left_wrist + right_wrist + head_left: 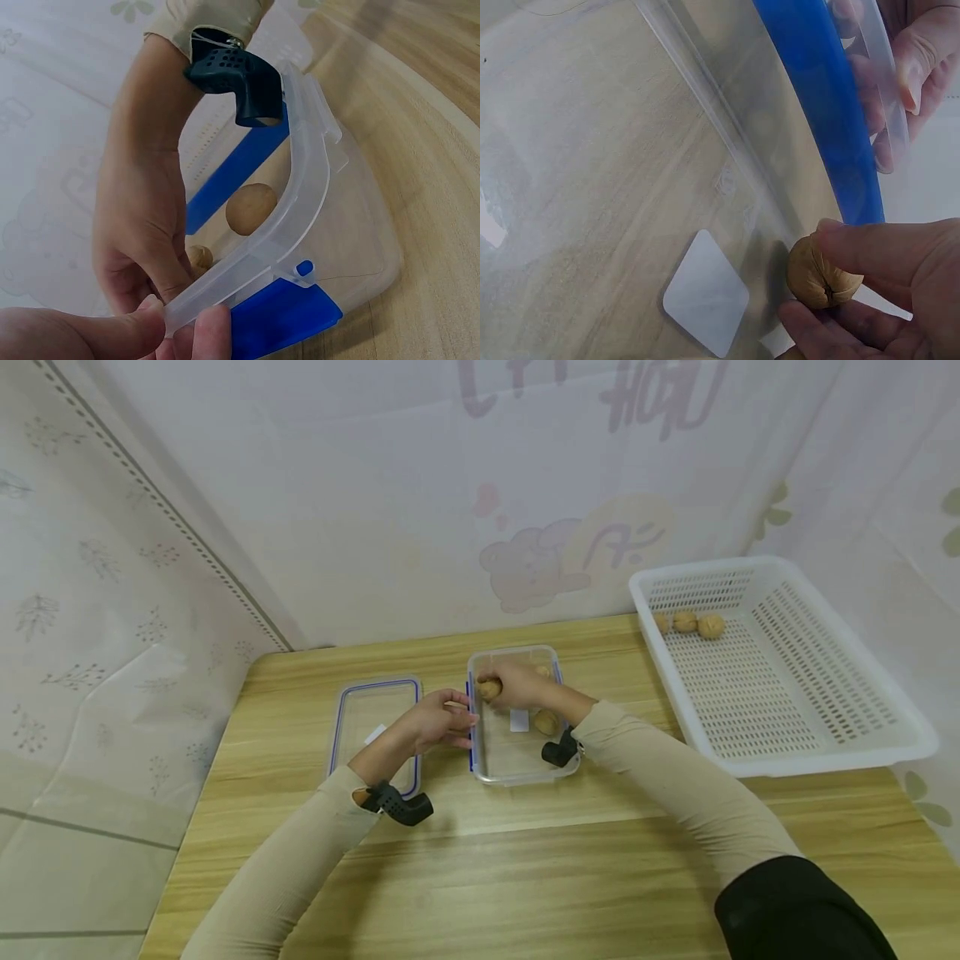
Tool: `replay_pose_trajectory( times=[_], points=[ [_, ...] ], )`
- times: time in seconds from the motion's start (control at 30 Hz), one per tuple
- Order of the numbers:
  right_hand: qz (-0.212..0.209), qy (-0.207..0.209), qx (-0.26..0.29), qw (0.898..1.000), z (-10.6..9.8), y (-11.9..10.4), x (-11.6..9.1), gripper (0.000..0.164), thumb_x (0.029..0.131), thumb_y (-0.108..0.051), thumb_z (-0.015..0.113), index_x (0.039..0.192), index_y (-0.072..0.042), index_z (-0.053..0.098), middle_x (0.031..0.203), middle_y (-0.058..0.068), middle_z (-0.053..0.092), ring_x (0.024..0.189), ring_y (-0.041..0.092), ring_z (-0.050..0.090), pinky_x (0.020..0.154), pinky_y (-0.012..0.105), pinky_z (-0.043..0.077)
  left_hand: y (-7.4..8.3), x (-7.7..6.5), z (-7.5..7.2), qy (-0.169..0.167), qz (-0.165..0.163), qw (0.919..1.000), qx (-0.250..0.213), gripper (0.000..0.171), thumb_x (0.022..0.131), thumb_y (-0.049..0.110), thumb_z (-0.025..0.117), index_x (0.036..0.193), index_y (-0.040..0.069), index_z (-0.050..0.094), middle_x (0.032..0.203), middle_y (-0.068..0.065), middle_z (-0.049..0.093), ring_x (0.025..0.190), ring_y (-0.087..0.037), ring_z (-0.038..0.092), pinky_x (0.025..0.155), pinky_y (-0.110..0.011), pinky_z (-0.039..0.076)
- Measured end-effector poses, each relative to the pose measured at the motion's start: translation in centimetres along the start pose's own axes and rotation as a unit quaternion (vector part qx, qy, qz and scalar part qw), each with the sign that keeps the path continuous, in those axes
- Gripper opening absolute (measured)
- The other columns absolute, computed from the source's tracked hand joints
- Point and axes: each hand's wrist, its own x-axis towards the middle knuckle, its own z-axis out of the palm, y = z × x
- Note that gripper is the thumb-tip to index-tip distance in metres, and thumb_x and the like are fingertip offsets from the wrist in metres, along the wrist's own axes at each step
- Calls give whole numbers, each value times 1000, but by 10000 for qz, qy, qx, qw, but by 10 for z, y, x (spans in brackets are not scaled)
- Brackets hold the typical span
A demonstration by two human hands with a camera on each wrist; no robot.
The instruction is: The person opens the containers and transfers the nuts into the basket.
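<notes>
A clear plastic food box (517, 770) with blue side clips stands on the table. My right hand (519, 685) reaches inside it and pinches a walnut (825, 276) between thumb and fingers, near the box's left wall. Another walnut (546, 722) lies on the right side of the box, and one more (543, 671) shows partly behind my right hand. My left hand (442, 720) is at the left rim, its thumb and fingers on either side of the clear edge by the blue clip (285, 319). A white label (707, 294) shows at the box bottom.
A clear lid (375, 700) with a blue seal lies left of the box, partly under my left forearm. At the right stands a white perforated basket (787, 668), with several walnuts (711, 626) in its far left corner. A printed curtain (375, 527) hangs behind the table.
</notes>
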Motion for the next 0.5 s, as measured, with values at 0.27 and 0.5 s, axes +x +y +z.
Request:
replay_pose_trajectory(
  times=[0.27,0.5],
  points=[
    [191,4,210,9996,1,-1,0,43,90,-1,73,132,4,63,135,17,63,131,33,52,115,44,44,-1,0,0,38,3,10000,-35,42,102,-7,54,140,-8,37,110,-14,55,89,-18,61,74,-30,66],
    [170,13,234,9996,0,-2,0,42,89,1,73,130,5,65,133,17,65,130,33,54,115,44,44,1,-2,0,34,-22,10000,23,43,102,-6,54,141,-8,36,111,-14,55,89,-18,62,76,-31,66]
  ],
)
